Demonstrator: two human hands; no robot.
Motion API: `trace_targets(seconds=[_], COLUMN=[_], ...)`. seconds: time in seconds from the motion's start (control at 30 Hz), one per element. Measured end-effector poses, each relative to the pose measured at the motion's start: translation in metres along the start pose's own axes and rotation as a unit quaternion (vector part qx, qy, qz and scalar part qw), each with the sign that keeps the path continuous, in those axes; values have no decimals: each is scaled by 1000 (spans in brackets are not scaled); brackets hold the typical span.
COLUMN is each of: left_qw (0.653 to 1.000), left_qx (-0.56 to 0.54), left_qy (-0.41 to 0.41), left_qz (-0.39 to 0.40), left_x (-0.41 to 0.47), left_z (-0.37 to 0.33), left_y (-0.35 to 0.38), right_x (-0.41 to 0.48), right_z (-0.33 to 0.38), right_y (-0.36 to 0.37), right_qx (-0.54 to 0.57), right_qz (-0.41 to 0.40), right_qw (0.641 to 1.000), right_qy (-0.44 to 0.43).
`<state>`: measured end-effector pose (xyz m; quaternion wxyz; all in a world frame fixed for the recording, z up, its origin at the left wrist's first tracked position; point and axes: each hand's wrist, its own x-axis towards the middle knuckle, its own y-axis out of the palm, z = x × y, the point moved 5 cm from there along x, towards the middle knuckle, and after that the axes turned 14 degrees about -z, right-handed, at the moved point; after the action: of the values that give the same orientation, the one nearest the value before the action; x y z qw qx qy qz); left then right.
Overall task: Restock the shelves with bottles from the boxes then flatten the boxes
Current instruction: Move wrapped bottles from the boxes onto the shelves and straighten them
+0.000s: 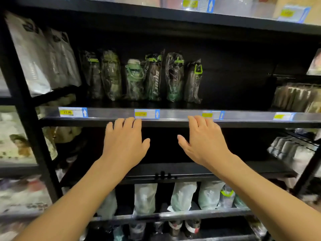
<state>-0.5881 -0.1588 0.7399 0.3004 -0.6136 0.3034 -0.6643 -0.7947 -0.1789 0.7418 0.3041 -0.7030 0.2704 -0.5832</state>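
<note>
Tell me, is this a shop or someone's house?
Probably a shop. The black shelves have yellow price tags along the front, and bottles wrapped in plastic stand in a row, like things for sale.

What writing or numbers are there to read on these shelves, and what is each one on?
"17.00": leftmost price tag on the middle shelf edge.
Other price tags on that edge: too blurred to read.
White lettering on a wrapped dark bottle: cannot be made out.
Dark marks on the white bags, upper left: blurred.
</note>
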Motion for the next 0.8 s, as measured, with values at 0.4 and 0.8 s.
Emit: trace_targets(seconds=[0.4,0.8], left_qw=[989,976], left_qx=[40,29], left_qy=[-69,-121], left_qz=[127,177], left_x=[-191,-297], left_z=[41,222], left_y=[-22,21], right_x=[-172,-223], right_z=[81,272], right_y=[-1,27], right_qx=[102,118], right_qz=[109,185], right_qw=[988,974], right_qy=[-44,-62])
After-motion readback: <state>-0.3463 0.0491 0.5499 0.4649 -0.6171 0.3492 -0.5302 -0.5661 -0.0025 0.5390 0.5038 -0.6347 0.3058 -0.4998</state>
